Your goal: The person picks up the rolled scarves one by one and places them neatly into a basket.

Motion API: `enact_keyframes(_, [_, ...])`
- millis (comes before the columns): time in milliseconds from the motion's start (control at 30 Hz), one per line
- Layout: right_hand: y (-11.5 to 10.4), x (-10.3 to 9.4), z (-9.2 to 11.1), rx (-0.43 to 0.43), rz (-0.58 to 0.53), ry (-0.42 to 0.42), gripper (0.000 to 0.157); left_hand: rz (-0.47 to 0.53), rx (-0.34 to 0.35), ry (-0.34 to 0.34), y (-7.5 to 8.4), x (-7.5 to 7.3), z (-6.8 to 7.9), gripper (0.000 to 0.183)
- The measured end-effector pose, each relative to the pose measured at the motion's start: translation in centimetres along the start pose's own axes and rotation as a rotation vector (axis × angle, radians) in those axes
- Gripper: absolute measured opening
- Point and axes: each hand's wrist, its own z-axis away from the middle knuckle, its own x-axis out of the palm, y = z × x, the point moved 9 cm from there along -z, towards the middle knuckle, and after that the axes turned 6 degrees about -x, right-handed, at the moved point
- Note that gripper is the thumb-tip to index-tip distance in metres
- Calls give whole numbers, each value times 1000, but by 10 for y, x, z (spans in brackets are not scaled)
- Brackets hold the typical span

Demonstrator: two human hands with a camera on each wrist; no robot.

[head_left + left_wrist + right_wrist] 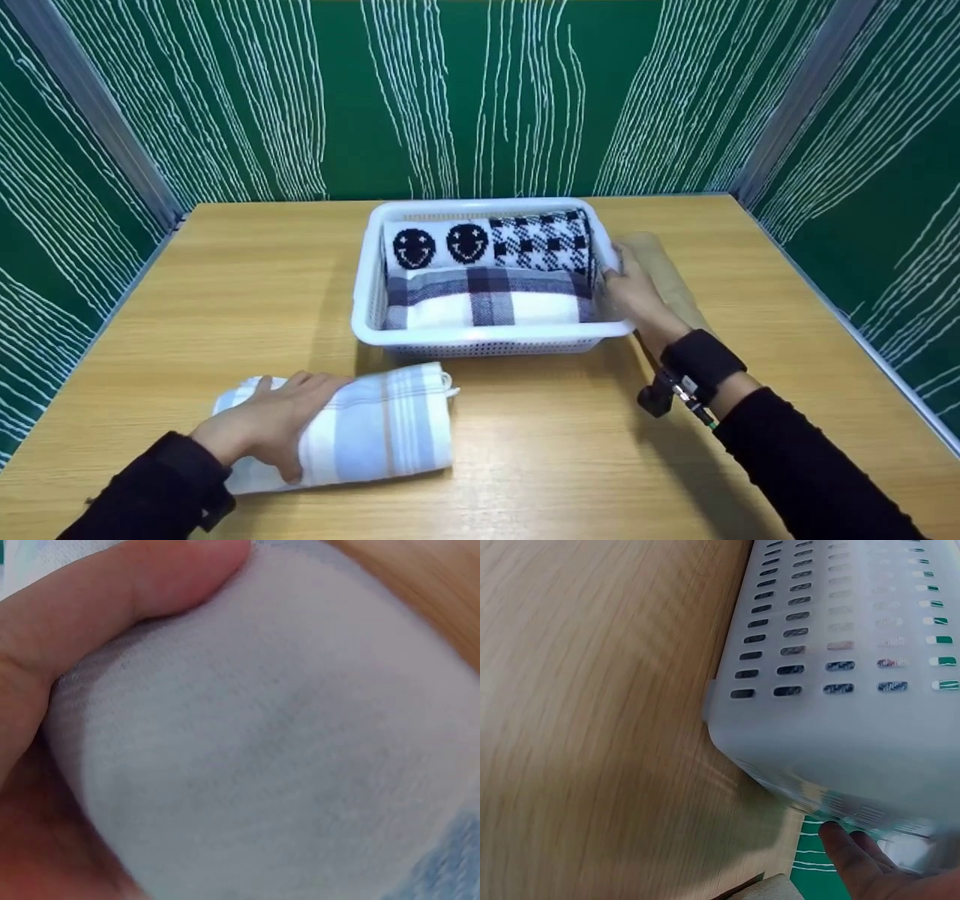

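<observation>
Blue-and-white striped rolled cloth (382, 427) is gripped from above by the left hand (281, 420) at the lower left of the frame, its long axis laid left to right, slanting slightly upward toward the right end, where a white cord (451, 391) is exposed. Near the centre, a white perforated plastic basket (480, 335) of black-and-white patterned textiles (491, 300) is held at its right rim by the right hand (637, 289).

I see a smooth plastic basket (491, 334), matt woven towels (435, 309) inside it, a matt cloth roll (364, 435) in front and a glossy wood-grained table (547, 465) beneath.
</observation>
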Motion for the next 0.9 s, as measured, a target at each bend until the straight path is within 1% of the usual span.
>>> enact_keyframes(133, [1, -2, 0, 19, 11, 5, 57, -12, 9, -4, 16, -1, -10, 121])
enact_keyframes(267, [2, -1, 0, 39, 14, -13, 58, -18, 18, -8, 33, 2, -19, 120])
enact_keyframes(500, [2, -1, 0, 13, 66, 6, 57, -84, 66, 6, 62, 6, -33, 122])
enact_keyframes(667, [0, 0, 1, 6, 48, 13, 57, -142, 89, 3, 82, 5, -44, 122])
enact_keyframes(900, [-3, -1, 1, -3, 13, 29, 54, -218, 146, 22, 107, 5, -59, 120])
